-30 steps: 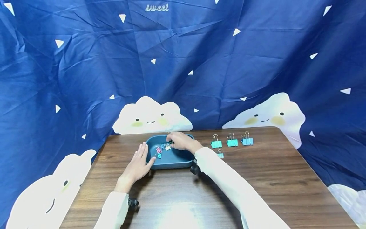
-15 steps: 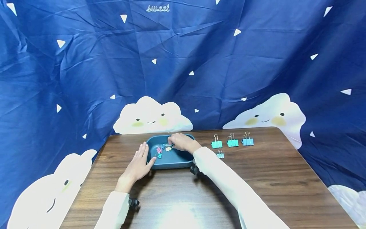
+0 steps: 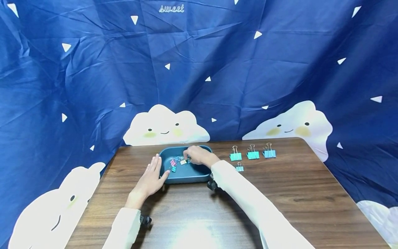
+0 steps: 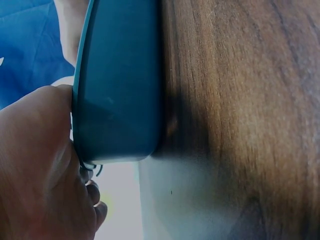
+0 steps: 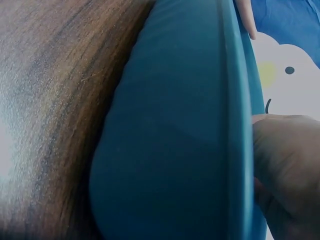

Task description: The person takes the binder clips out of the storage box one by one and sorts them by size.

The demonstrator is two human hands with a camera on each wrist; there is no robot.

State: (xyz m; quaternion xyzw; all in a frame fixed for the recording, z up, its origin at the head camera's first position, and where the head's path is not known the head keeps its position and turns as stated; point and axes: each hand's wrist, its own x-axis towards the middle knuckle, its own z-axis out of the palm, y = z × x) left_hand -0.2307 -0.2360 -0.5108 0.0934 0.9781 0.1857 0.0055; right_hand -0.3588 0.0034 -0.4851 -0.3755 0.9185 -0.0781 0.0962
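Note:
A dark teal tray [image 3: 186, 180] stands on the table near its back edge. Small binder clips lie inside it: a pink one [image 3: 173, 163], a pale cream one [image 3: 183, 162], a teal one [image 3: 173, 169] and some blue ones [image 3: 178, 159]. My left hand [image 3: 150, 180] rests with straight fingers along the tray's left rim, its thumb over the front left corner. My right hand [image 3: 199, 155] reaches into the tray, fingers bent down beside the cream clip. A bluish bit shows at its fingertips; whether they pinch it is too small to tell. In the right wrist view the tray wall [image 5: 165, 125] hides the fingertips.
Right of the tray stand three larger binder clips in a row: a green one [image 3: 235, 156], another green one [image 3: 253, 155] and a blue one [image 3: 269, 154]. A smaller teal clip [image 3: 239, 169] sits in front of them. Blue cloth [image 3: 199, 69] hangs behind the wooden table [image 3: 298, 186].
Around my right fingertips the cream clip has shifted slightly and come more into sight. My right hand has moved a little to the right; my left hand has stayed on the rim.

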